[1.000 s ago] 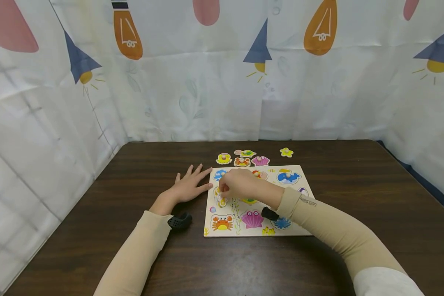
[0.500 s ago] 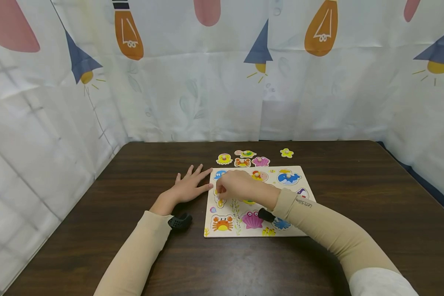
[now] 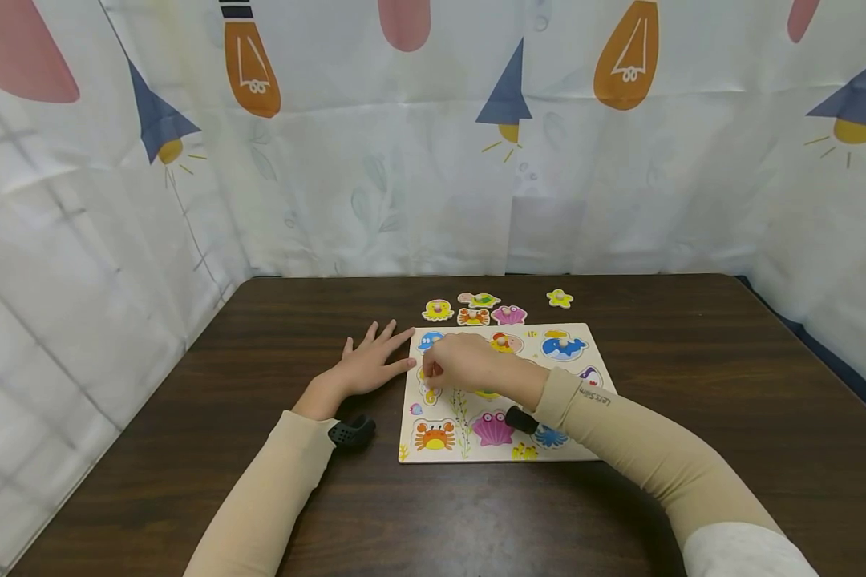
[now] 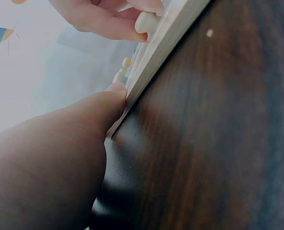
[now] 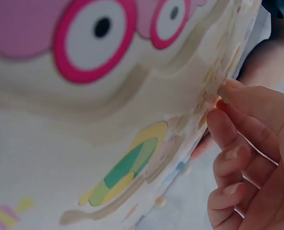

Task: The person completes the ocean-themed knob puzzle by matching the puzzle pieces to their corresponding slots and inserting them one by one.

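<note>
My right hand [image 3: 469, 361] reaches over the left part of a wooden peg puzzle board [image 3: 491, 455]. Its thumb and forefinger pinch the pale knob [image 4: 146, 23] of a yellow seahorse piece [image 3: 430, 394], which lies at the middle-left slot, mostly hidden under the fingers. The other fingers are bent in the right wrist view. My left hand [image 3: 364, 365] lies palm down on the table with fingers spread, thumb tip and one fingertip at the board's left edge. A whale piece [image 3: 563, 347] sits at the board's upper right. Printed crab [image 3: 435, 436] and clam [image 3: 493, 428] pictures show along the bottom.
Behind the board lie loose pieces: a yellow octopus [image 3: 438, 310], a turtle [image 3: 479, 300], a crab piece [image 3: 473, 317], a pink clam piece [image 3: 508, 315] and a yellow star [image 3: 560, 298]. The dark wooden table [image 3: 447, 521] ends at a printed curtain [image 3: 433, 184].
My right hand has shifted slightly left and settled lower at the middle-left slot, the seahorse piece turning a little under it. The left hand has kept its place.
</note>
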The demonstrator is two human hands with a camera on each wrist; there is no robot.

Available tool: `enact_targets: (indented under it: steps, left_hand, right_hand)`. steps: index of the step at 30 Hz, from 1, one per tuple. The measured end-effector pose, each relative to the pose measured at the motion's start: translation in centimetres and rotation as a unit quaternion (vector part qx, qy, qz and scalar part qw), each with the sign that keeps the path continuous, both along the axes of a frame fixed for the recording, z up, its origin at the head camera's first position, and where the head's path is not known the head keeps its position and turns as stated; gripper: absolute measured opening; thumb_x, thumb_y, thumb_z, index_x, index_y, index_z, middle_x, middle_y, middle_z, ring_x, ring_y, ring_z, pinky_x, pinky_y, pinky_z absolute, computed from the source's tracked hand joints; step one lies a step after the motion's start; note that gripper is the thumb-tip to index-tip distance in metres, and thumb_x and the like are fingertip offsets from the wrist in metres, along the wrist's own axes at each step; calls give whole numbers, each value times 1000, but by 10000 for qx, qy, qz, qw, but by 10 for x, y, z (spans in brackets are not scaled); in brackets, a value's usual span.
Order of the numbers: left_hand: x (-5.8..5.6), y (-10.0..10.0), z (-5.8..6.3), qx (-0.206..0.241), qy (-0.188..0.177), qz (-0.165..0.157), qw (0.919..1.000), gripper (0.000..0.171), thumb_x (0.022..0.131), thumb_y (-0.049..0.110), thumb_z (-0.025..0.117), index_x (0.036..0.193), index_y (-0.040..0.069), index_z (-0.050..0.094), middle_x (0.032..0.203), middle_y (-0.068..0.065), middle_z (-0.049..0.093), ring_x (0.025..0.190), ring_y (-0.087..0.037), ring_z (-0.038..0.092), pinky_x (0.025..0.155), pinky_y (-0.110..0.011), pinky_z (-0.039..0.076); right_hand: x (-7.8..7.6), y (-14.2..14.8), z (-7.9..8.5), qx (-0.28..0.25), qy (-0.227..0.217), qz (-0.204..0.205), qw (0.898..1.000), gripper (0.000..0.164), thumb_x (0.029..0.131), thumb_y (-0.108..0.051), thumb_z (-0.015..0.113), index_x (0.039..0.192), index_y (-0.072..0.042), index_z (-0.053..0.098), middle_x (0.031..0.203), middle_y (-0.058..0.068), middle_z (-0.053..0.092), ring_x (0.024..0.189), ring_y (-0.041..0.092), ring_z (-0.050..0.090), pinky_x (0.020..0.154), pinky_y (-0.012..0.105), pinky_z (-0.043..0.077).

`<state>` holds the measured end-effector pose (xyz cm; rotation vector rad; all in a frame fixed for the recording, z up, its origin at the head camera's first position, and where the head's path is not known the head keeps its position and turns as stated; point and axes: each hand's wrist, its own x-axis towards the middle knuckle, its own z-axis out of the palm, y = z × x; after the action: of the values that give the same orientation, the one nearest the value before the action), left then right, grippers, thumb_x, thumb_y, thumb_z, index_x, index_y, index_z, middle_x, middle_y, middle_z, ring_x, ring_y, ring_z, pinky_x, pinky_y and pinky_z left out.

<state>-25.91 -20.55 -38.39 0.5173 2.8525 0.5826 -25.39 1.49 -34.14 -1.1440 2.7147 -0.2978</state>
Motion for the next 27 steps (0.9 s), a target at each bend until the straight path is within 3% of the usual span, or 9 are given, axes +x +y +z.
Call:
enact_targets:
  steps: [10, 27]
  left_hand:
    - [-1, 0, -1, -57, -20, 25, 10000, 72, 106, 53, 50, 165, 21, 25, 170, -18, 9, 154, -46, -2, 112, -77, -2]
    - [-1, -1, -1, -1, -71, 45, 10000, 72, 106, 53, 49, 165, 22, 25, 170, -18, 8, 154, -46, -3, 112, -77, -3]
  right_hand:
    - [-2, 8, 3, -113, 40, 4, 9999, 19, 95, -30, 77, 111, -21, 79, 86, -10, 68, 78, 9, 59, 65, 29, 48]
    - [-14, 36, 18, -909, 2, 52, 9958, 18, 96, -20, 76, 112, -11, 78, 89, -6, 70, 79, 10, 61, 72, 26, 51]
